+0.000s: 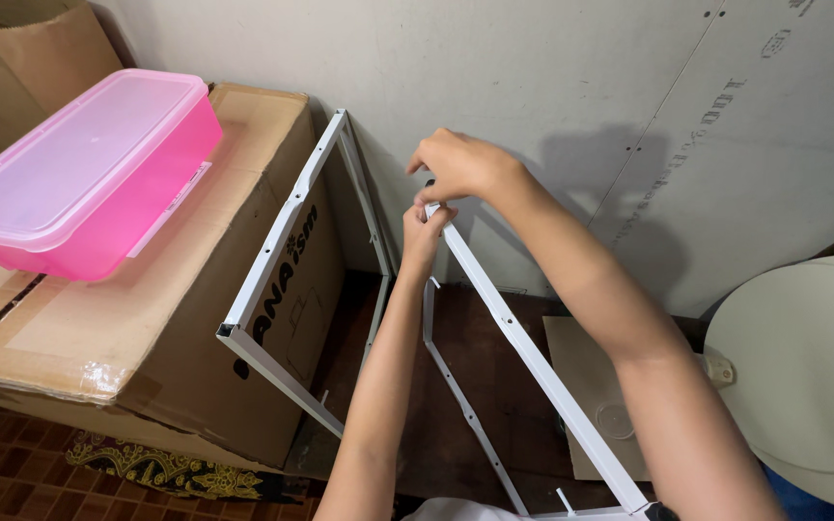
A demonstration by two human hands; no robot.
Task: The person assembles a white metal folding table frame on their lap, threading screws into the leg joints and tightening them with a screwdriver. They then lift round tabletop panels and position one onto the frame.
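At upper left a pink lidded box (84, 169) sits on a cardboard carton (147, 328). At centre, the left hand (424, 236) and right hand (460, 166) pinch the top corner of the white metal frame (533, 362), whose long bar slants toward lower right.

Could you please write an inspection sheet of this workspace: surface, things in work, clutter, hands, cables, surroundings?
Surface: dark wooden floor, with brown tiles at lower left.
Things in work: white metal frame of perforated angle bars; a second frame panel leans against the cardboard box.
Clutter: large cardboard box; pink plastic container with a clear lid on top of it; flat cardboard piece on the floor; patterned cloth under the box.
Hands: left hand and right hand both pinch the top corner of the white metal frame; what is between the fingers is hidden.
Cables: nothing seen.
Surroundings: pale board wall; round cream panel at right.
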